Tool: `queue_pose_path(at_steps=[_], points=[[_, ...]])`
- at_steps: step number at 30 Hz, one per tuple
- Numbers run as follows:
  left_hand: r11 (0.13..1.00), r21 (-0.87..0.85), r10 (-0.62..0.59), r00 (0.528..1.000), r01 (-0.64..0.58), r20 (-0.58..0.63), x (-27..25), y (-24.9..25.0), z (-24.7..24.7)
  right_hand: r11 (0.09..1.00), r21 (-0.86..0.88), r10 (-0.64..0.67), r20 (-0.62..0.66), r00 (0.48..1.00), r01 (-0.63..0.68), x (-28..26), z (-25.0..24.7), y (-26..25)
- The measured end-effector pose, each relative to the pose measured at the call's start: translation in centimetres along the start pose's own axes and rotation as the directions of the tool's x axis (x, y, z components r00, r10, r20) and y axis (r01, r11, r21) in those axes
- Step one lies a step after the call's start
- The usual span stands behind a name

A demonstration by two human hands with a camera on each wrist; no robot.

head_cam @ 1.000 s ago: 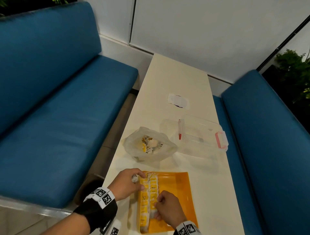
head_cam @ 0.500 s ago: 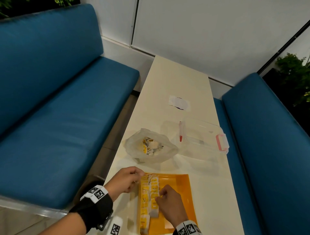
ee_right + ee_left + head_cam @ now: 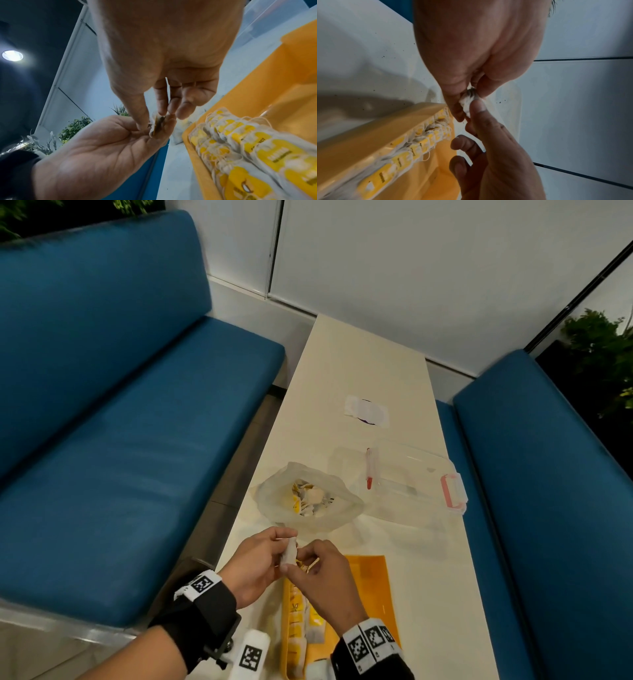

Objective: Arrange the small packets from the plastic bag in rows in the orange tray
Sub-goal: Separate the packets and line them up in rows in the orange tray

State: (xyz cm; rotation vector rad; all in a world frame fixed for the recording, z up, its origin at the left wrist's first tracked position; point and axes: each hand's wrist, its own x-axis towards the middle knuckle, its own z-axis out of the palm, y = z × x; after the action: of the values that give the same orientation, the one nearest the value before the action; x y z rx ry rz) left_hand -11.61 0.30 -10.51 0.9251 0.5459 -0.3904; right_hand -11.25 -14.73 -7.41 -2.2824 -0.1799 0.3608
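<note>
both hands meet just above the far left corner of the orange tray (image 3: 371,583), sharing one small white packet (image 3: 288,553). the left hand (image 3: 255,563) has thumb and fingertips closed on the packet; the right hand (image 3: 320,577) pinches its near end between thumb and forefinger, the other fingers loosely bent. in the left wrist view the packet (image 3: 468,102) shows as a crumpled white wad between the fingertips of both hands; in the right wrist view it (image 3: 157,125) stands on edge on the left fingers.

two rows of yellow-and-white packets (image 3: 301,621) lie along the left side of the tray, their strings tangled at the far end; the tray's right side is bare orange. the tray sits at the near end of a long pale table (image 3: 359,364).

just beyond the hands, a clear plastic bag (image 3: 308,498) lies open with more packets inside. to its right stands a clear lidded box (image 3: 411,481) with pink latches. blue benches (image 3: 120,422) flank the table.
</note>
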Motion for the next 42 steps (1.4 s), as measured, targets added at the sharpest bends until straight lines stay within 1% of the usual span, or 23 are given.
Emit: queue_pose_path(at_steps=[2,3,4,6,8,10,13,17,19,21,22,24,26,28,30,32,33,37,42], points=[[1.0,0.004,0.01,1.0,-0.01,0.001,0.1,-0.2,-0.1,0.998,0.061,0.009,0.029,1.0,-0.011,-0.1,0.0,0.1],[1.0,0.011,0.018,1.0,-0.018,0.0,0.2,-0.3,-0.1,0.995,0.103,-0.007,0.061,0.998,0.0,-0.2,0.0,0.0],[0.999,0.022,0.027,1.0,-0.027,-0.004,0.2,-0.3,-0.2,0.992,0.125,-0.035,0.091,0.995,0.023,-0.4,-0.1,-0.1],[0.998,0.048,0.041,0.999,-0.04,-0.014,0.1,-0.2,-0.1,0.991,0.096,-0.104,0.11,0.989,0.094,-0.7,-0.1,0.1],[0.996,0.081,0.038,0.999,-0.037,-0.016,0.0,-0.1,-0.1,0.982,0.022,-0.19,0.083,0.978,0.189,-0.6,0.2,0.6],[0.994,0.107,0.029,0.999,-0.027,-0.013,-0.1,0.0,0.1,0.968,-0.039,-0.246,0.05,0.968,0.248,-0.5,0.4,1.0],[0.99,0.139,0.03,1.0,-0.029,-0.007,-0.2,-0.1,0.1,0.956,-0.085,-0.283,0.002,0.959,0.282,-0.5,0.4,1.2],[0.991,0.129,0.032,0.999,-0.033,0.005,-0.1,-0.3,0.1,0.942,-0.134,-0.315,-0.027,0.949,0.309,-0.6,0.0,0.9],[0.993,0.112,0.021,1.0,-0.022,0.011,-0.3,-0.1,0.0,0.946,-0.09,-0.32,-0.075,0.945,0.313,-0.6,-0.7,0.4],[0.994,0.105,0.014,1.0,-0.014,-0.002,-0.5,0.0,-0.2,0.956,-0.045,-0.294,-0.146,0.945,0.291,-0.3,-1.7,0.1],[0.993,0.115,0.015,1.0,-0.014,-0.015,-0.6,0.2,-0.4,0.967,-0.063,-0.255,-0.148,0.956,0.248,0.1,-2.2,0.2],[0.979,0.199,0.039,0.999,-0.031,-0.034,-0.9,0.4,-0.6,0.988,-0.108,-0.115,-0.084,0.99,0.106,0.9,-3.1,0.6],[0.934,0.34,0.116,0.993,-0.111,0.005,-1.1,0.5,-0.7,0.998,-0.057,0.0,-0.039,0.999,-0.002,1.2,-3.9,1.0],[0.84,0.485,0.216,0.97,-0.243,0.113,-1.2,0.5,-0.9,0.999,0.046,0.026,-0.012,1.0,-0.026,1.2,-4.6,1.1],[0.717,0.599,0.271,0.934,-0.357,0.233,-1.0,0.3,-1.0,0.992,0.121,0.019,0.0,1.0,-0.019,1.0,-5.0,1.2],[0.616,0.667,0.292,0.908,-0.419,0.301,-0.9,0.1,-0.8,0.986,0.166,0.003,0.021,1.0,-0.007,0.9,-5.1,1.0],[0.595,0.678,0.302,0.902,-0.432,0.309,-0.9,0.0,-0.6,0.983,0.183,-0.003,0.032,0.999,-0.003,0.8,-5.1,0.9],[0.556,0.692,0.35,0.885,-0.46,0.307,-0.8,-0.1,0.1,0.962,0.273,0.0,0.044,0.999,-0.012,0.5,-5.0,0.7],[0.571,0.693,0.366,0.892,-0.441,0.266,-0.8,-0.6,0.6,0.927,0.367,0.051,0.067,0.996,-0.072,-0.1,-4.3,1.1]])
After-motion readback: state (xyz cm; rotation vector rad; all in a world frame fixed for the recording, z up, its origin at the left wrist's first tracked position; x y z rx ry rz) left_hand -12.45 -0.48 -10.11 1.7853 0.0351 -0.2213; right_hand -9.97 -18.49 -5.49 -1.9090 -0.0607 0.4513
